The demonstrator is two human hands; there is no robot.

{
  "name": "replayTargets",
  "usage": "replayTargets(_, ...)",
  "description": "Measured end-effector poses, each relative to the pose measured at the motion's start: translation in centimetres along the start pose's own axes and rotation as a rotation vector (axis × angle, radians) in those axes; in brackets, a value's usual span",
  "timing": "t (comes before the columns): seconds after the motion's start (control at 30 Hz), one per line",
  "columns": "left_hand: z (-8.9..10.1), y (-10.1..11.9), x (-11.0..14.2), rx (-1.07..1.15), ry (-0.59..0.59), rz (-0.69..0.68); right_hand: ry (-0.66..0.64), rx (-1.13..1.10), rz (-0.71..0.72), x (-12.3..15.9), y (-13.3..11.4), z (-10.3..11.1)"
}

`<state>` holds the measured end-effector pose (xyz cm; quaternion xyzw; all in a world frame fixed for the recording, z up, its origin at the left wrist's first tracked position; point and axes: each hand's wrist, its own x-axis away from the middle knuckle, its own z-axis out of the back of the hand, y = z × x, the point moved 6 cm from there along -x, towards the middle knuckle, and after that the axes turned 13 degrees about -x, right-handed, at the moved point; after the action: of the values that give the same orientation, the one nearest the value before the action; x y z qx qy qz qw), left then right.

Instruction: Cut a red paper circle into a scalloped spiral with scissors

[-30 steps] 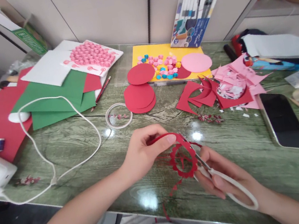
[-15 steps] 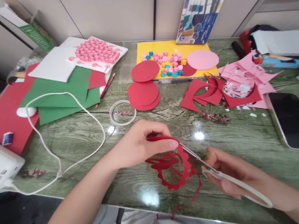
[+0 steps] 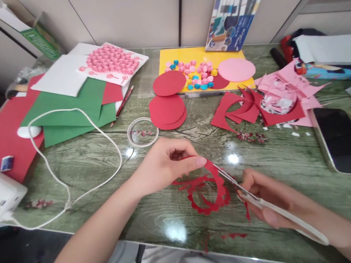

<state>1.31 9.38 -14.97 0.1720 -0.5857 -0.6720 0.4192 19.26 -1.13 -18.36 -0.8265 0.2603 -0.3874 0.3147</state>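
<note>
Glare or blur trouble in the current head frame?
Head view: bright glare spots on the table, largest near its front edge; head view: print on the green box too soft to read; head view: scissors clear enough to trace.

The scene is fairly bright, under cool, whitish light that seems to come from overhead. The glossy worktop (image 3: 143, 221) throws back hard white patches of glare, the largest near its front edge, with smaller ones farther in. Shadows are faint and soft-edged, while the lower left corner and the far upper right sink into gloom. The scissors' blades (image 3: 227, 173) catch a pale gleam. Wide-angle distortion makes the seams of the wall panels (image 3: 130, 14) lean toward the sides. Detail is soft overall; small print on the upright packet (image 3: 229, 27) is too smeared to read fully
</note>
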Motion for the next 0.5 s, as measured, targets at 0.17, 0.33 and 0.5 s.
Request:
replayTargets(0.17,-0.07,0.28,-0.02,-0.006,0.004,-0.016,-0.015,-0.007,-0.019,-0.11,0.07,-0.21)
replayTargets(0.33,0.0,0.43,-0.07,-0.019,-0.004,-0.044,-0.029,-0.019,-0.021,0.04,0.07,-0.2)
replayTargets(0.5,0.08,0.67,0.05,-0.064,-0.028,-0.07,-0.042,0.006,-0.045,0.23,0.02,-0.27)
